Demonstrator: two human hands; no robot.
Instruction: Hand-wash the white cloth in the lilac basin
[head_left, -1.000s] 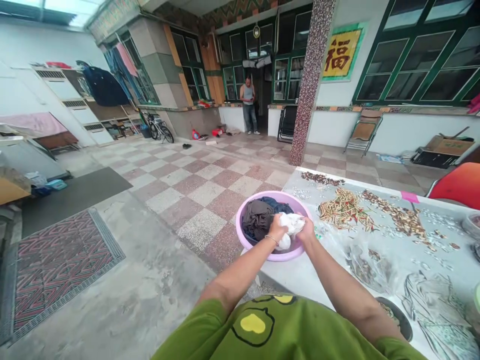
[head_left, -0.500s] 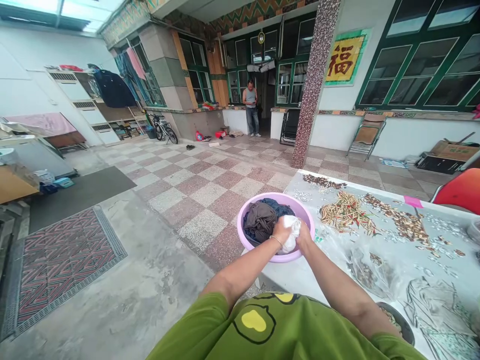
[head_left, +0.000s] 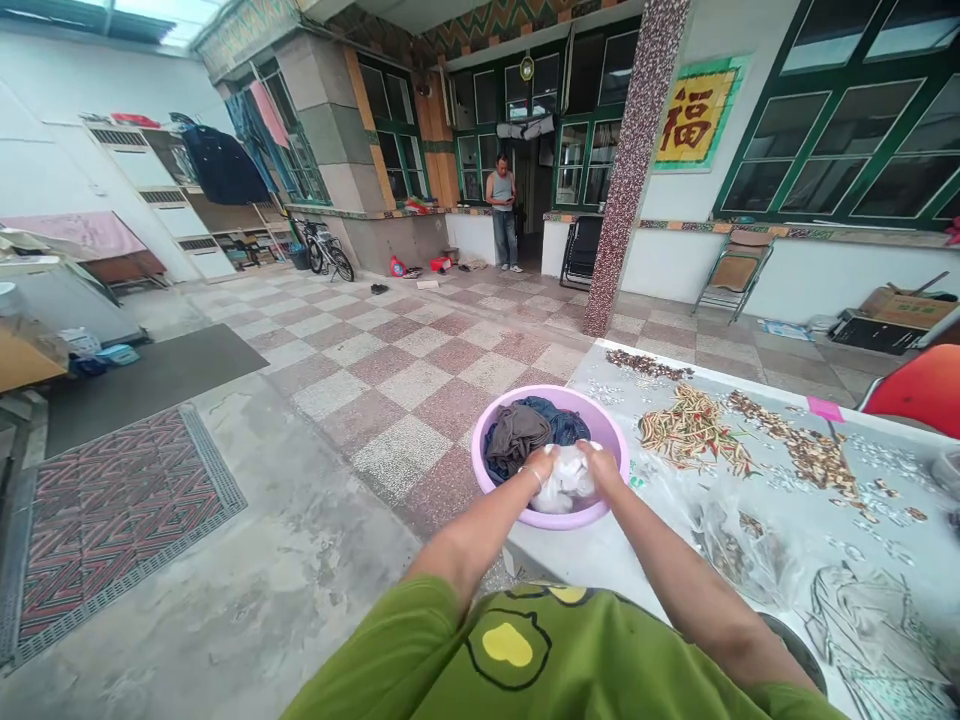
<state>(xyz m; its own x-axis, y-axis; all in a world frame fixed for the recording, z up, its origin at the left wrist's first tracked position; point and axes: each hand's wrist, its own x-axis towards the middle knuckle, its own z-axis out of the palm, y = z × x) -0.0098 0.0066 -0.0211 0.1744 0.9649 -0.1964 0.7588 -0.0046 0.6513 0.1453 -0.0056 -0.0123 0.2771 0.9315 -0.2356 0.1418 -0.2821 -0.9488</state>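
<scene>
A purple basin [head_left: 489, 412] stands at the corner of the white-covered table, holding wet-looking laundry. Inside it, dark brown cloth [head_left: 517, 432] and dark blue cloth [head_left: 564, 425] lie bunched at the back. Toward the front of the basin is a white cloth [head_left: 566, 482], crumpled and spread between my hands. My left hand [head_left: 541, 464] grips its left side, with the fingers curled into it. On the other side, my right hand [head_left: 598, 466] is closed on the cloth too, near the basin's right wall. The fingertips are partly hidden by the fabric.
On the table lie red-and-cream beans [head_left: 694, 430], brown dried pieces [head_left: 802, 440], a clear plastic bag [head_left: 742, 535] and a patterned grey cloth [head_left: 877, 620]. A dark bowl [head_left: 796, 648] sits by my right arm. A person [head_left: 501, 205] stands at the far doorway. A speckled pillar [head_left: 630, 180] rises behind the table.
The white cloth has gone from a tight bundle to a looser, wider spread lower in the basin. My left hand has shifted left, so my hands are farther apart.
</scene>
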